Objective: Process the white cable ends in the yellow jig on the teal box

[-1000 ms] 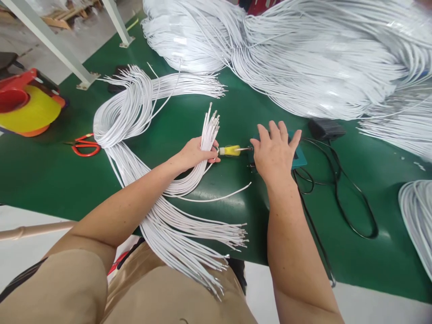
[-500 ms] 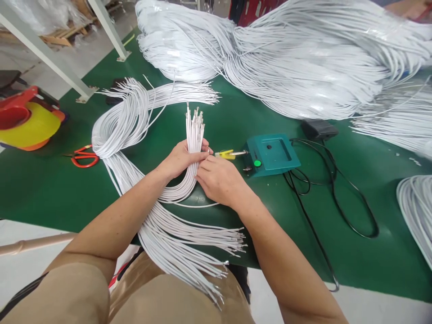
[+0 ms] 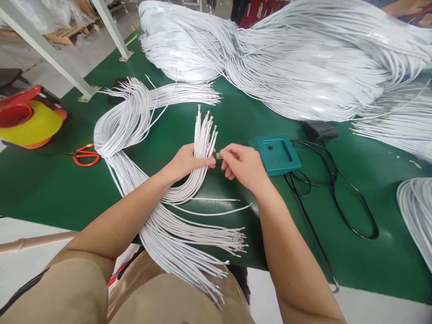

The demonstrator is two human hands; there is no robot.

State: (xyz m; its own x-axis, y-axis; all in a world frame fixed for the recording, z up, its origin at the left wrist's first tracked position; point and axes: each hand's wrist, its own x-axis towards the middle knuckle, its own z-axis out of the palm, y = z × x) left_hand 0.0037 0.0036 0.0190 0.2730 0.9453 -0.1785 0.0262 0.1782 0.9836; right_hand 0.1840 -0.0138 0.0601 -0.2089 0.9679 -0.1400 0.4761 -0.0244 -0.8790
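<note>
My left hand (image 3: 187, 159) is closed around a bundle of white wires (image 3: 204, 135), its thumb across the front. The metal-tipped ends stand up above the fist, and the wires curve down and back to the left below it. Just right of the bundle, my right hand (image 3: 241, 164) pinches a small silvery piece (image 3: 218, 155) between thumb and fingertips; its exact kind is too small to tell. Two single wires stick out to the right beneath the hands. More wire ends (image 3: 232, 238) fan out over the table edge near my lap.
A teal box (image 3: 278, 155) with a black cord sits right of my right hand. Orange-handled scissors (image 3: 87, 156) lie at left beside a coiled wire bundle (image 3: 116, 126). Large white wire heaps (image 3: 303, 63) fill the back of the green table (image 3: 337, 261). A black block (image 3: 320, 131) lies behind the box.
My right hand has moved right, away from the bundle, with the small silvery piece in its fingers. It now covers the yellow-handled tool by the teal box. The bundle has tilted slightly right.
</note>
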